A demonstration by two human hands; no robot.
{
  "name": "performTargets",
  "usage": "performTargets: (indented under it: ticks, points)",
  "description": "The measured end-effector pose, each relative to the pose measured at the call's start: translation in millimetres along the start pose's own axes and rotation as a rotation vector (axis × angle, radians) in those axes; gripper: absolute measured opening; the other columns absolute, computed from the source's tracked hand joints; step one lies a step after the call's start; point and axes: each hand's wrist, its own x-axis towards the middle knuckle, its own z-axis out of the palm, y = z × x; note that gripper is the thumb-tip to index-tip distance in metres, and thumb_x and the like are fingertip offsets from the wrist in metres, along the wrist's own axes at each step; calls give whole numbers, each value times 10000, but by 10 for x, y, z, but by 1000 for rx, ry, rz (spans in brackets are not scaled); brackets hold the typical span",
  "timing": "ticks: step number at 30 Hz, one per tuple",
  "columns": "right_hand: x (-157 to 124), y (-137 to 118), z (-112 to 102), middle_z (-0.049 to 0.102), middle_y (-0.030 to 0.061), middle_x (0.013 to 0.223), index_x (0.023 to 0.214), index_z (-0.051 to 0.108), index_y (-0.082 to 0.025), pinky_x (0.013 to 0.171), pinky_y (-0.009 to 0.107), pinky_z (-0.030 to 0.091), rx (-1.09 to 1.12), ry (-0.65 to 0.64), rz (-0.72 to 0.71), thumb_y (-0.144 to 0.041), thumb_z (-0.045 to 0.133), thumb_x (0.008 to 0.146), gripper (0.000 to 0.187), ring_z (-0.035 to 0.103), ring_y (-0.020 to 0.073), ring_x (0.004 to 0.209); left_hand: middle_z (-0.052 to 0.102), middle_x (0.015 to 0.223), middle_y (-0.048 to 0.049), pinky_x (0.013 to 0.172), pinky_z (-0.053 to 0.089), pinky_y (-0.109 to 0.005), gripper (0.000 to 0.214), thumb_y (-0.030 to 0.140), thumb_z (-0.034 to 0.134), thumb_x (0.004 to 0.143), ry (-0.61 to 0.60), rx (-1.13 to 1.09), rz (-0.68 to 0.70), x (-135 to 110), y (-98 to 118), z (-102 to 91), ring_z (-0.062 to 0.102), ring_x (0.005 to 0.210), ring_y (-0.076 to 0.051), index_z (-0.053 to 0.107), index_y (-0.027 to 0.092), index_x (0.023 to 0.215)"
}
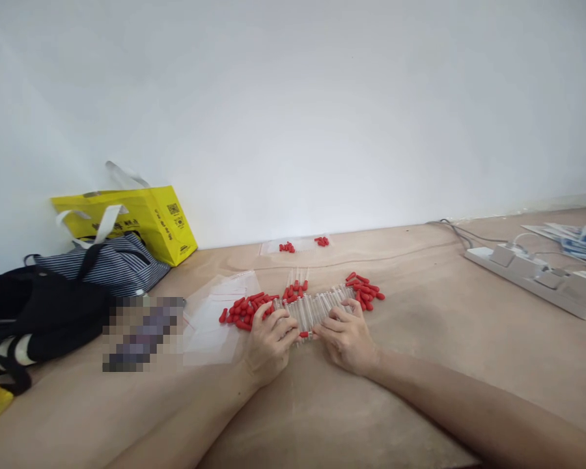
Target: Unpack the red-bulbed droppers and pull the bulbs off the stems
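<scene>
Clear glass dropper tubes [312,309] lie side by side in a row on the wooden table. My left hand [273,335] is closed at the row's near edge, pinching a red rubber bulb [303,335]. Facing it, my right hand [344,335] is closed on a glass dropper tube [311,335], whose end meets the bulb; most of this tube is hidden by the fingers. Loose red rubber bulbs form a left pile [244,311] and a right pile [365,291]. Several droppers with red bulbs fitted [297,284] lie just behind the row.
Clear plastic bags [212,326] lie left of the bulbs. A filled bag [297,245] rests near the wall. At left are a yellow bag [176,238], a striped bag [122,264] and a black bag [58,316]. A white power strip [532,277] with cables stands at right.
</scene>
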Motion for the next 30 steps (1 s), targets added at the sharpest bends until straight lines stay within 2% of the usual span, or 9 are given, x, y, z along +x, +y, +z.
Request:
performTargets:
  ticks: [7, 10, 13, 15, 17, 19, 21, 26, 30]
  points:
    - [7, -33, -39, 521, -42, 520, 743, 587, -181, 703, 315, 223, -1, -6, -59, -197, 441, 820, 166, 384, 81, 534, 643, 708, 21, 874, 295, -440, 192, 154, 440, 810, 18, -13, -8, 13, 71, -53, 539, 781, -165, 574, 197, 680]
    - [-35, 86, -90, 540, -33, 538, 720, 590, -188, 658, 300, 224, 17, 6, -12, -179, 413, 824, 206, 405, 83, 524, 639, 711, 11, 843, 322, -422, 214, 168, 427, 814, 26, 11, -56, -36, -72, -121, 536, 781, -171, 585, 211, 675]
    - [-88, 323, -139, 591, 3, 647, 728, 601, -190, 640, 291, 239, -34, 29, 222, -174, 402, 827, 223, 466, 104, 589, 623, 737, -31, 728, 386, -370, 190, 212, 454, 799, 75, 133, -284, -114, -354, -204, 522, 749, -185, 600, 203, 679]
    - [-105, 461, -130, 598, 29, 720, 809, 606, -188, 638, 280, 270, -59, -30, 336, -179, 397, 829, 210, 500, 128, 659, 598, 771, -55, 701, 414, -345, 207, 267, 438, 807, 91, 148, -468, -144, -524, -231, 523, 747, -186, 616, 189, 736]
    - [-100, 529, -81, 578, 48, 776, 923, 587, -187, 623, 259, 311, -38, -134, 398, -139, 374, 819, 242, 511, 139, 698, 572, 781, -51, 677, 441, -299, 247, 296, 402, 814, 25, 54, -574, -147, -634, -224, 537, 740, -168, 621, 185, 787]
    - [-85, 530, -14, 549, 59, 803, 992, 559, -182, 602, 237, 344, -10, -226, 435, -96, 353, 801, 294, 512, 138, 705, 562, 796, -46, 679, 454, -276, 275, 305, 376, 810, -49, -27, -643, -139, -700, -202, 550, 751, -159, 623, 186, 832]
    - [-70, 503, 45, 530, 58, 808, 981, 557, -181, 597, 224, 367, 10, -276, 455, -66, 350, 783, 308, 514, 138, 712, 567, 819, -56, 693, 460, -284, 291, 301, 377, 786, -95, -43, -714, -144, -761, -185, 557, 767, -169, 622, 172, 872]
    - [-67, 482, 110, 524, 60, 847, 901, 566, -176, 640, 217, 399, 51, -271, 458, -33, 361, 766, 284, 520, 140, 770, 599, 811, -67, 638, 479, -291, 354, 283, 430, 692, -184, -34, -903, -219, -920, -180, 565, 644, -163, 581, 124, 970]
    - [-85, 478, 132, 520, 55, 815, 861, 562, -168, 639, 220, 404, 57, -270, 415, -47, 372, 775, 241, 515, 137, 753, 630, 795, -50, 608, 479, -273, 354, 345, 464, 681, -242, -78, -976, -234, -924, -181, 580, 674, -170, 570, 145, 954]
